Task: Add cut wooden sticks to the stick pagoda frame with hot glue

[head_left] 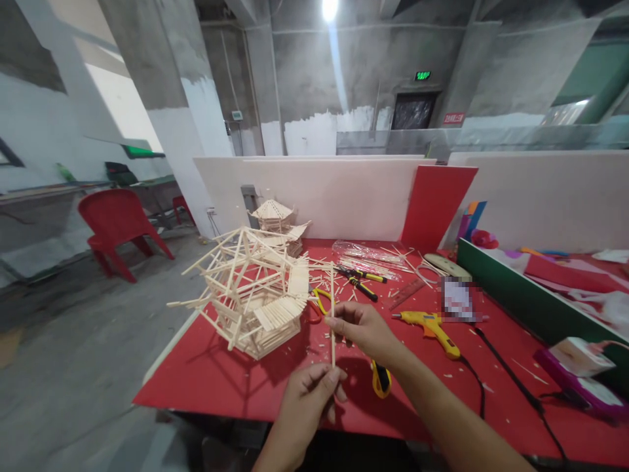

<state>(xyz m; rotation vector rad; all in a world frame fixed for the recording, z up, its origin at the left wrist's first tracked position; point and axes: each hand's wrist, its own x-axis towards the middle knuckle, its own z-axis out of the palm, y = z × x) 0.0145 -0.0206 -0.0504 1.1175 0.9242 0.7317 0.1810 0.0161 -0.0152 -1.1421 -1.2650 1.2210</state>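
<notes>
A thin wooden stick (333, 288) stands nearly upright in front of me, held by both hands. My left hand (310, 396) pinches its lower end near the table's front edge. Higher up, my right hand (361, 328) grips the same stick between thumb and fingers. To the left sits a partly built wooden-stick model (246, 295), an open frame with slatted roof panels on its right side. Behind that model rises a second stick structure (272, 213) with a pointed roof. Red-and-yellow-handled pliers (322, 301) lie just behind my hands, partly hidden.
On the red table (221, 387) lie a yellow glue gun (430, 328), a yellow utility knife (381, 379), black-and-yellow pliers (361, 285), a ruler (407, 294) and bagged sticks (371, 259). A green panel (531, 301) borders the right side. Cords run toward the front edge.
</notes>
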